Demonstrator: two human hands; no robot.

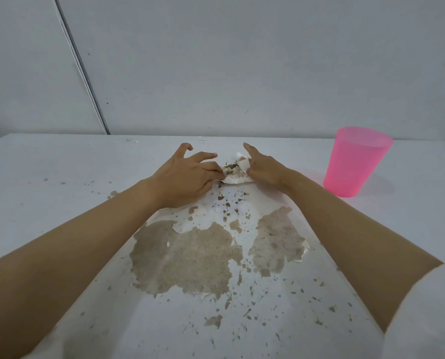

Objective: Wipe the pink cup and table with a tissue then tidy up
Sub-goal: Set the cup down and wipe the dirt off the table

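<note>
A small white tissue, soiled with dark specks and partly folded, lies on the white table near its far middle. My left hand pinches the tissue's left edge, its other fingers spread. My right hand grips the tissue's right side, with the index finger pointing up and away. The translucent pink cup stands upright at the far right, well apart from both hands.
The table's white coating is peeled away in large brown patches in front of me, with many small flecks around them. A grey wall rises directly behind the table's far edge. A few crumbs lie along that edge.
</note>
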